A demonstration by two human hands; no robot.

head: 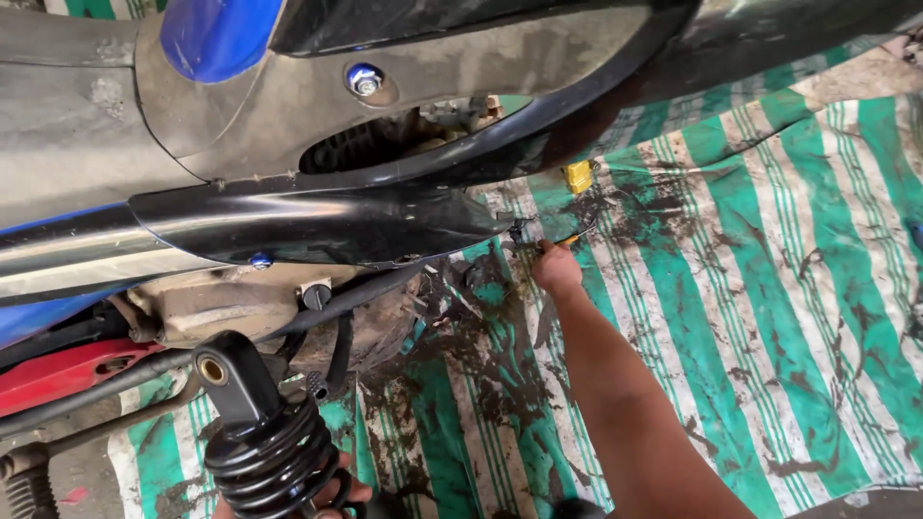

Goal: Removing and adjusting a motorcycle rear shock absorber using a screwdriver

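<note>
The right hand [556, 267] reaches far out under the black panel [317, 223], fingers pinched on a thin tool [569, 240] whose tip meets a small dark part [520, 231]; a yellow clip [578, 177] hangs just beyond. The left hand [322, 498], close in, grips the black spring [274, 457] of the shock from below, fingers wrapped around the coils. To my eye, holding the shock steady while the tool works matters most. Beneath both arms lies a green-and-white striped mat [769, 288], smeared with dark grease. A red frame [58, 370] sits left of the shock.
</note>
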